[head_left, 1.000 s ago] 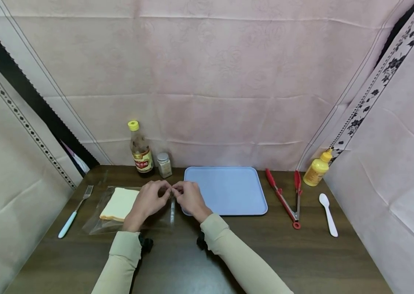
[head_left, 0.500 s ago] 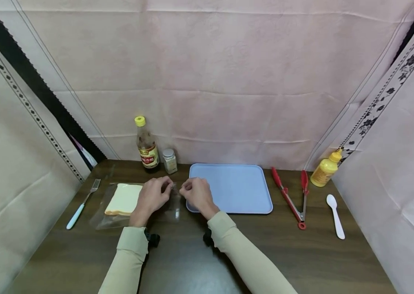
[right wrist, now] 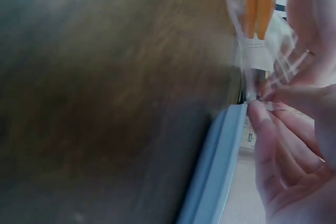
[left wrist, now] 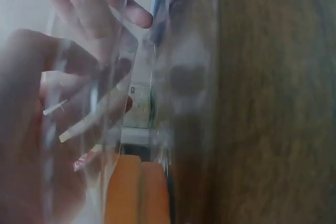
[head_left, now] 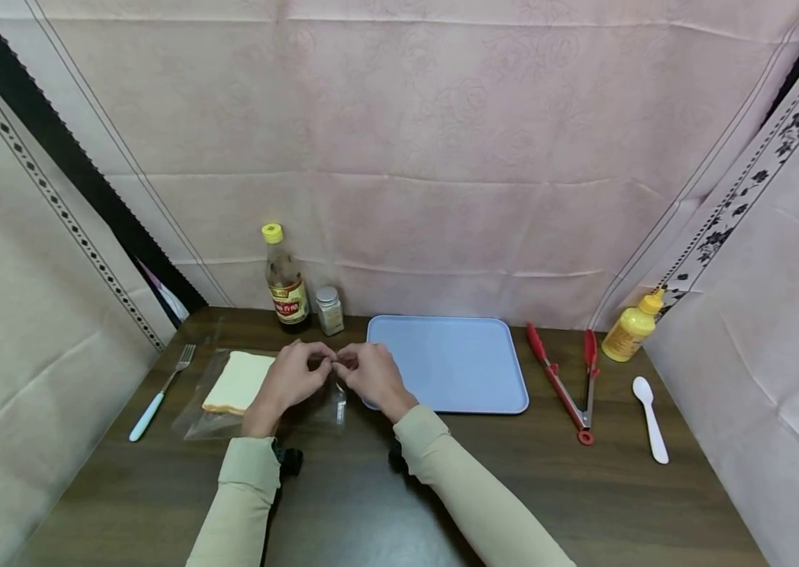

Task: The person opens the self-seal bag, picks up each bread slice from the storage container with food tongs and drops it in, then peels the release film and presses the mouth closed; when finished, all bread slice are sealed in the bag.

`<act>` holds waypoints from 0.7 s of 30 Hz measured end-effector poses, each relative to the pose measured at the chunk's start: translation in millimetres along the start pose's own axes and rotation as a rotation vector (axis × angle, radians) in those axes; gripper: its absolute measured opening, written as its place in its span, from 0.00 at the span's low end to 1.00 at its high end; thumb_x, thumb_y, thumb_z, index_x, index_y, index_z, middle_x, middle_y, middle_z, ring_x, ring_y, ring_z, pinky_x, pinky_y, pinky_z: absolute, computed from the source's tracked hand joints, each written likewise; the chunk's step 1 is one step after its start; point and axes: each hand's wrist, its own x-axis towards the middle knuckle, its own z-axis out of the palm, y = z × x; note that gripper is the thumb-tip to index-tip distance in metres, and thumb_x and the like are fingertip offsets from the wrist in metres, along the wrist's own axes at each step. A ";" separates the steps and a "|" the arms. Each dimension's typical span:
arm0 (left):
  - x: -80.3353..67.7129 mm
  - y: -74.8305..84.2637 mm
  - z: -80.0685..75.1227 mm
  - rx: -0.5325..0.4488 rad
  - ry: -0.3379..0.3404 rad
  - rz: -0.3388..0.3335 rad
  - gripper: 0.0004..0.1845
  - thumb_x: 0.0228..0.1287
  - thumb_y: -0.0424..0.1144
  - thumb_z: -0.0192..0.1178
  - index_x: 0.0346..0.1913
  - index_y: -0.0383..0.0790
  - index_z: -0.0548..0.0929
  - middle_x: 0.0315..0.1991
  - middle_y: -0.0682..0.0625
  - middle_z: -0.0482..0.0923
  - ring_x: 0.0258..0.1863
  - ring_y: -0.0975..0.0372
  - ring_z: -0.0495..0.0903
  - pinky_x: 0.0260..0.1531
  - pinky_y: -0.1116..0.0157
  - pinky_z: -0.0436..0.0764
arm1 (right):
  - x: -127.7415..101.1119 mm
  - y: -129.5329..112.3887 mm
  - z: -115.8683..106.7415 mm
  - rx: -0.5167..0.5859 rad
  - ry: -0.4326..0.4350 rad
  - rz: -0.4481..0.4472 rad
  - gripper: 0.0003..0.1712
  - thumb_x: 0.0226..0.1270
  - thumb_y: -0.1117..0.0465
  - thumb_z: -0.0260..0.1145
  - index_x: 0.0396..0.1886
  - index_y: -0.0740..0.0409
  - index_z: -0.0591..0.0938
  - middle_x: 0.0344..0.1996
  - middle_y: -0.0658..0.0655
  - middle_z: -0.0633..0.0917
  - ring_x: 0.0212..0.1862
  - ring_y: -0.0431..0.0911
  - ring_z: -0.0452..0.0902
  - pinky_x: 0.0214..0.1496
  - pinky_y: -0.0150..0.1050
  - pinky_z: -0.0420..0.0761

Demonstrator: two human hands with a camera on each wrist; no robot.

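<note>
A clear plastic bag (head_left: 215, 413) lies on the dark wooden table (head_left: 512, 480) with a slice of white bread (head_left: 238, 383) inside. My left hand (head_left: 294, 378) and right hand (head_left: 365, 375) meet at the bag's open right end, and each pinches the clear film there. In the left wrist view the bag's film (left wrist: 131, 77) is stretched in front of the left hand's fingers (left wrist: 79, 124). In the right wrist view the right hand's fingertips (right wrist: 260, 111) pinch the film (right wrist: 262, 45) beside the blue tray's rim (right wrist: 218, 166).
A light blue tray (head_left: 447, 364) lies right of the hands. Behind stand a brown sauce bottle (head_left: 284, 280) and a small jar (head_left: 329, 310). A fork (head_left: 157, 390) lies at the left. Red tongs (head_left: 569, 379), a white spoon (head_left: 650, 419) and a yellow squeeze bottle (head_left: 630, 335) are at the right.
The two hands have drawn closer together at the bag's open end, after being slightly apart half a second ago. The bag and bread have stayed in place.
</note>
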 end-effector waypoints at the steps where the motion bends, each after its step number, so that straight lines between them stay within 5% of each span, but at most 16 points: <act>1: -0.3 1.5 -0.5 0.007 -0.008 0.001 0.12 0.77 0.42 0.60 0.51 0.46 0.93 0.49 0.48 0.93 0.58 0.46 0.88 0.79 0.38 0.68 | 0.1 -0.7 -0.1 -0.026 0.008 -0.004 0.11 0.78 0.53 0.72 0.52 0.49 0.94 0.43 0.47 0.95 0.41 0.37 0.91 0.43 0.28 0.87; 5: -1.7 6.3 -1.4 0.029 -0.032 -0.001 0.13 0.77 0.44 0.61 0.53 0.48 0.93 0.51 0.48 0.92 0.61 0.44 0.86 0.64 0.39 0.82 | -1.1 -2.0 -2.1 -0.092 0.020 -0.009 0.10 0.79 0.52 0.71 0.50 0.47 0.95 0.41 0.45 0.95 0.39 0.37 0.90 0.41 0.30 0.87; 10: -2.3 6.7 0.3 0.004 -0.044 -0.006 0.10 0.77 0.45 0.63 0.51 0.52 0.93 0.50 0.51 0.93 0.53 0.52 0.89 0.52 0.46 0.87 | -4.6 0.6 -5.1 -0.041 0.003 0.000 0.11 0.80 0.51 0.70 0.50 0.46 0.95 0.41 0.45 0.95 0.37 0.34 0.88 0.40 0.29 0.86; 16: -2.1 2.1 2.1 -0.034 -0.044 0.002 0.09 0.78 0.45 0.63 0.50 0.54 0.93 0.50 0.52 0.93 0.53 0.54 0.91 0.54 0.45 0.88 | -8.1 4.7 -5.0 0.039 0.027 0.033 0.12 0.80 0.49 0.71 0.49 0.47 0.95 0.33 0.46 0.95 0.24 0.27 0.81 0.32 0.26 0.84; 21: -0.8 1.5 2.8 -0.048 -0.043 0.005 0.09 0.77 0.45 0.64 0.50 0.53 0.93 0.50 0.53 0.93 0.54 0.54 0.90 0.56 0.46 0.87 | -9.1 5.5 -4.6 0.075 0.017 0.046 0.11 0.81 0.51 0.70 0.50 0.47 0.95 0.32 0.45 0.94 0.24 0.27 0.80 0.29 0.26 0.82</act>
